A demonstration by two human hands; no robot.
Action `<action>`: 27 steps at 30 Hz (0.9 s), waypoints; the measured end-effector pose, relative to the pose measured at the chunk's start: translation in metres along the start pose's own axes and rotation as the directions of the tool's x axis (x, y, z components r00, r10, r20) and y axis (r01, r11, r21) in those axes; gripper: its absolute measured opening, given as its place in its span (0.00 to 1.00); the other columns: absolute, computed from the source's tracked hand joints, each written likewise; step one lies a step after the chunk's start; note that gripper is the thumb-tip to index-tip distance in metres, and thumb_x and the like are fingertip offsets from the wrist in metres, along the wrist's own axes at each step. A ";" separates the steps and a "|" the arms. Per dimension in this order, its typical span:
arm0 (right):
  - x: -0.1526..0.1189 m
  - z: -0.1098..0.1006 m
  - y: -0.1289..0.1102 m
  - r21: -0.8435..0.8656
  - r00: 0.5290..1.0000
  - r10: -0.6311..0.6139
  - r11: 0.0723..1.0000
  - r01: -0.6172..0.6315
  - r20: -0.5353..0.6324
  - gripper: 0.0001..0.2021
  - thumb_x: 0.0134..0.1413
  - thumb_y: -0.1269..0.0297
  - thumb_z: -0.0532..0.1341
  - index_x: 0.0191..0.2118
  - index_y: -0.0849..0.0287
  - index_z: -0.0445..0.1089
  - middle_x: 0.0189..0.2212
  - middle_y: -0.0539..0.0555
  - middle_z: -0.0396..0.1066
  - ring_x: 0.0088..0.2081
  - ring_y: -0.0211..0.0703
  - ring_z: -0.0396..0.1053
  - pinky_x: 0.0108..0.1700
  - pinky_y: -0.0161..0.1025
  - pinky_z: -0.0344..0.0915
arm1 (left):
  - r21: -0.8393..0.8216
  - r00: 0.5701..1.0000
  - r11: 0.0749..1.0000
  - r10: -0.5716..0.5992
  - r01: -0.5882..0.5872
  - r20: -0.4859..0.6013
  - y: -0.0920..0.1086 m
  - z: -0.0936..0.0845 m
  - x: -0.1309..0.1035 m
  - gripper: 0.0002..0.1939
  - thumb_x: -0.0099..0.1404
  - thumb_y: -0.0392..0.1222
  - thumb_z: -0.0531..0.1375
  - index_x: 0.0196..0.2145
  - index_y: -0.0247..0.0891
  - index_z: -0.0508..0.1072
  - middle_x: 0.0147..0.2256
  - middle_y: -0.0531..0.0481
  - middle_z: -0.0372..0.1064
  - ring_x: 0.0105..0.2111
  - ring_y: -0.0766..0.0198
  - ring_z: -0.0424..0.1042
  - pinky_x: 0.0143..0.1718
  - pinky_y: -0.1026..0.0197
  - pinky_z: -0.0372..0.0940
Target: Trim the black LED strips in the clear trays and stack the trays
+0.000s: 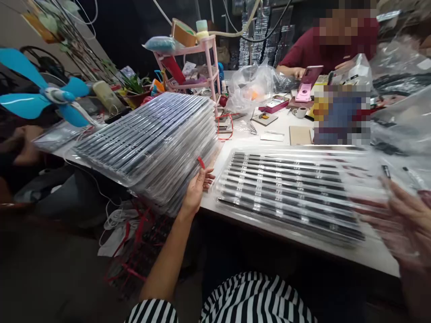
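Fingers against tray stack edge

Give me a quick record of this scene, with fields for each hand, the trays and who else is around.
left hand: fingers on the near edge of the stack of trays
right hand: blurred, at the right end of the single tray
table: white, holds the single tray
other person: seated across the table, red sleeve
fan: blue, at left

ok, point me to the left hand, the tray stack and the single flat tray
left hand (197, 190), head view, on the palm at the stack's corner
tray stack (151, 139), head view, on the top tray's clear cover
single flat tray (289, 188), head view, on the middle rows
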State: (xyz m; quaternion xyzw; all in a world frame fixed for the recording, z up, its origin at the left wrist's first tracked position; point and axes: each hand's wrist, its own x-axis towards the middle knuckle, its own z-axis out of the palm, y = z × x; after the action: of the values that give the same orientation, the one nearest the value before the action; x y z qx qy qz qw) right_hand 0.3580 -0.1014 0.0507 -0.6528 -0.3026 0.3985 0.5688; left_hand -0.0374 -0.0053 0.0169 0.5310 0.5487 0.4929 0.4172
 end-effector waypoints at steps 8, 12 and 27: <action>0.008 0.003 -0.004 -0.069 0.990 0.142 0.987 -0.142 -0.001 0.38 0.37 0.55 0.66 0.59 0.55 0.63 0.31 0.59 0.75 0.29 0.51 0.74 0.22 0.34 0.71 | 0.133 0.985 0.989 0.050 -0.072 0.164 0.013 0.006 0.004 0.21 0.61 0.50 0.58 0.47 0.35 0.73 0.39 0.45 0.72 0.33 0.66 0.70 0.33 0.63 0.66; 0.015 -0.004 -0.001 -0.408 0.999 0.004 0.913 0.012 0.038 0.40 0.42 0.42 0.62 0.59 0.61 0.63 0.23 0.55 0.72 0.22 0.50 0.69 0.21 0.42 0.69 | 0.273 0.966 0.942 0.136 -0.195 0.222 0.017 0.016 0.012 0.20 0.61 0.48 0.58 0.49 0.36 0.73 0.45 0.42 0.69 0.37 0.63 0.70 0.36 0.60 0.68; 0.046 0.016 0.023 -0.764 0.655 -0.417 -0.186 0.617 0.630 0.25 0.49 0.82 0.45 0.52 0.77 0.65 0.56 0.72 0.60 0.42 0.56 0.71 0.41 0.52 0.71 | 0.761 0.892 0.470 0.296 -0.447 0.342 0.007 0.049 0.011 0.25 0.69 0.47 0.48 0.58 0.28 0.62 0.60 0.33 0.58 0.60 0.49 0.58 0.59 0.44 0.58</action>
State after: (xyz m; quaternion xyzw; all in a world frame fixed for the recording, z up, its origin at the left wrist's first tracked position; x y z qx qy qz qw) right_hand 0.3654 -0.0583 0.0191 -0.6307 -0.7620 -0.1272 0.0734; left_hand 0.0113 0.0097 0.0163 0.8073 0.5488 0.2124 0.0455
